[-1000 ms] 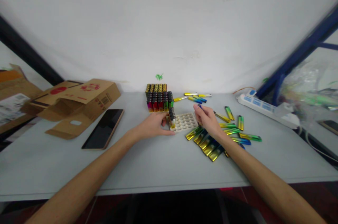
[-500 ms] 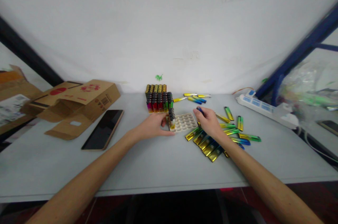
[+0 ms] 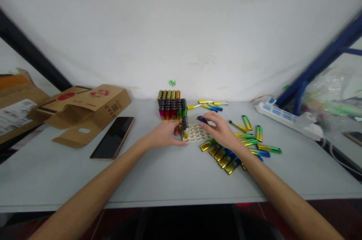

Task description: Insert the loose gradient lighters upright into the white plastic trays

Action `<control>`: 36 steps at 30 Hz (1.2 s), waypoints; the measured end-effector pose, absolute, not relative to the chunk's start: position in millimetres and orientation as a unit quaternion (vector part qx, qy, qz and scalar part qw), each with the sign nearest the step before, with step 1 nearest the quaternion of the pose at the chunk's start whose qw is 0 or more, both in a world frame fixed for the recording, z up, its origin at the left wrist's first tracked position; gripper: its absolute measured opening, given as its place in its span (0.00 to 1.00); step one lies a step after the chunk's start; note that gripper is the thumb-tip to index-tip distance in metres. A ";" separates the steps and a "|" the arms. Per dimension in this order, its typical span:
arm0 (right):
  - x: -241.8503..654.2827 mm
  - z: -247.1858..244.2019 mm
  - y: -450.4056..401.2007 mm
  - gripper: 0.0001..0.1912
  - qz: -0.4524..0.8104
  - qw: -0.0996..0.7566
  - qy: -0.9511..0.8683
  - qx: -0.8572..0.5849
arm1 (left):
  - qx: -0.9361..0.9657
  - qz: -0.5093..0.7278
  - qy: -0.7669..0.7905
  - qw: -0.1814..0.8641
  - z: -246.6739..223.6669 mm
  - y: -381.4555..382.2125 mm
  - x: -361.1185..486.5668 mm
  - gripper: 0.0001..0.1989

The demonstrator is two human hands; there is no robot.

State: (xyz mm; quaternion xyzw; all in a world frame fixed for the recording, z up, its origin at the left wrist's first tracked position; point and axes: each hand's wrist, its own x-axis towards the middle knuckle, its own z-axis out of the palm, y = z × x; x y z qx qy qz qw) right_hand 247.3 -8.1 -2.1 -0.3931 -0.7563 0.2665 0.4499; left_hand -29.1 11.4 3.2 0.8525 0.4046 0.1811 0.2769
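A pale tray with round holes (image 3: 198,132) lies on the table, with a short row of upright lighters (image 3: 185,129) in its left end. My left hand (image 3: 165,134) grips that end, thumb along the near side and fingers curled behind. Pinched in my right hand (image 3: 222,129) is a dark blue lighter (image 3: 202,120), tilted over the tray's right part; its lower end is hidden by the fingers. Below and beside my right wrist lies a loose pile of gold, green and blue lighters (image 3: 226,157).
Behind the tray stand packed blocks of upright lighters (image 3: 172,108). Several more lighters (image 3: 210,106) lie near the wall. A phone (image 3: 113,138) and an opened cardboard box (image 3: 96,106) are at the left. A white power strip (image 3: 288,118) lies at the right.
My right hand has moved left over the tray with the blue lighter, which now leans more to the left. My left hand keeps its hold on the tray. The view has shifted slightly.
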 end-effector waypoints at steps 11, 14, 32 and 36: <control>227.7 4.9 19.1 0.17 0.350 0.393 -0.743 -0.413 | 0.849 0.178 0.408 0.284 3.5 9.9 -29.1 0.27; 225.9 2.6 18.0 0.17 0.334 0.386 -0.757 -0.408 | 0.854 0.178 0.409 0.270 3.7 9.9 -29.3 0.28; 219.4 1.2 19.8 0.04 0.267 0.303 -0.821 -0.403 | 0.851 0.168 0.417 0.273 4.9 10.8 -28.4 0.28; 224.7 -1.9 16.2 0.10 0.221 0.282 -0.847 -0.394 | 0.850 0.173 0.413 0.277 3.3 11.1 -29.0 0.27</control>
